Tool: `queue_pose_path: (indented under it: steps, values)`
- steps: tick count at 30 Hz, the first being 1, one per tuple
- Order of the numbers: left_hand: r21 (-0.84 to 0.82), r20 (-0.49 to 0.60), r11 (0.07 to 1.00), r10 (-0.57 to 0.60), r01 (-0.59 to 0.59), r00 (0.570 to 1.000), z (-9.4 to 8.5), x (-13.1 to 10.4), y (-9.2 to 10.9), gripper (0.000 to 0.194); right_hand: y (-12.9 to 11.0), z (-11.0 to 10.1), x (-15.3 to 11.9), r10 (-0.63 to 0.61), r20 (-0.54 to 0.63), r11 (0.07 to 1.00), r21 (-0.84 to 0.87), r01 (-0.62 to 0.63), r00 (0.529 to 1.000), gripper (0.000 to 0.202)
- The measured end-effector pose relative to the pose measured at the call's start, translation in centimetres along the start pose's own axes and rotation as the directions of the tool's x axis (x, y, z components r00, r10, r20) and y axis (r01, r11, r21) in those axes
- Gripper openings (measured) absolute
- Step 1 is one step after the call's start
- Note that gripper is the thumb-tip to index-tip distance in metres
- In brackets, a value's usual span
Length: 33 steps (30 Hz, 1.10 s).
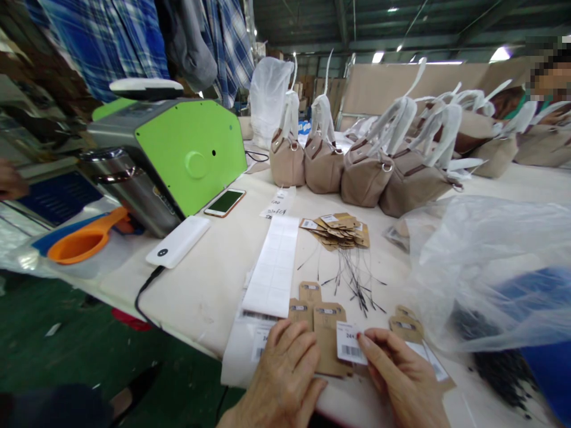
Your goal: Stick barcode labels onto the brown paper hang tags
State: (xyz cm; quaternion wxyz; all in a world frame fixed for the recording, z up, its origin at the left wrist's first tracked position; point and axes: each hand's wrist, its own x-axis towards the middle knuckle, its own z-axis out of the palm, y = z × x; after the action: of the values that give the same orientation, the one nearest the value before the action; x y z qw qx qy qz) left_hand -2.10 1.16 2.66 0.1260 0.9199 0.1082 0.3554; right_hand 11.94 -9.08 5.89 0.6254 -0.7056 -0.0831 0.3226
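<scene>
A brown tag (328,339) lies flat on the counter (209,279) at its near edge, between the two hands. The left hand (285,371) rests palm down, fingers spread and relaxed, pressing on the tag's left side and gripping nothing. The right hand (401,374) lies just right of the tag; its thumb and forefinger pinch a white barcode sticker (350,345) that sits on the tag's upper right corner.

More tags (307,297) lie touching the tag on its far left, and others (408,327) lie just to its right, partly under the right hand. A white label sheet (274,267) stretches away from the tag's far left. A heap of tags (336,230) with black strings (352,279) sits well beyond the tag. A clear plastic bag (491,267) bulges to the tag's right. Far beyond the tag stand beige handbags (357,166). Well to the tag's far left are a power bank (178,241), a phone (225,202) and a green machine (178,148).
</scene>
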Motion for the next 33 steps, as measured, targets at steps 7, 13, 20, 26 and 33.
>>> queue_pose_path:
  steps: [7, 13, 20, 26, 33]
  values:
    - [0.071, 0.015, 0.996, 0.059, -0.06, 0.998, -0.9, 1.4, 0.2, 0.02, -0.2, -0.1, -0.2, 0.005, -0.037, 1.0, 0.019, -0.004, 0.999, 0.038]
    - [0.087, -0.002, 0.993, 0.076, -0.075, 0.997, -0.9, 2.1, 0.6, 0.016, -0.4, -0.3, 0.0, 0.003, -0.032, 1.0, 0.002, -0.003, 0.999, 0.039]
    - [0.1, -0.025, 0.992, 0.083, -0.081, 0.996, -0.9, 1.9, 0.6, 0.02, 0.5, -0.7, 1.1, 0.058, 0.129, 0.998, -0.023, -0.055, 0.99, 0.04]
    - [0.046, -0.08, 0.998, 0.056, -0.052, 0.995, -0.3, 1.6, 0.5, 0.02, 0.8, -0.3, 1.2, 0.033, 0.174, 0.997, -0.077, -0.02, 0.984, 0.035]
    - [0.065, -0.085, 0.996, 0.061, -0.056, 0.994, -0.4, 1.7, 0.3, 0.021, 0.2, -0.8, 1.6, 0.089, 0.085, 0.995, 0.04, -0.093, 0.992, 0.037]
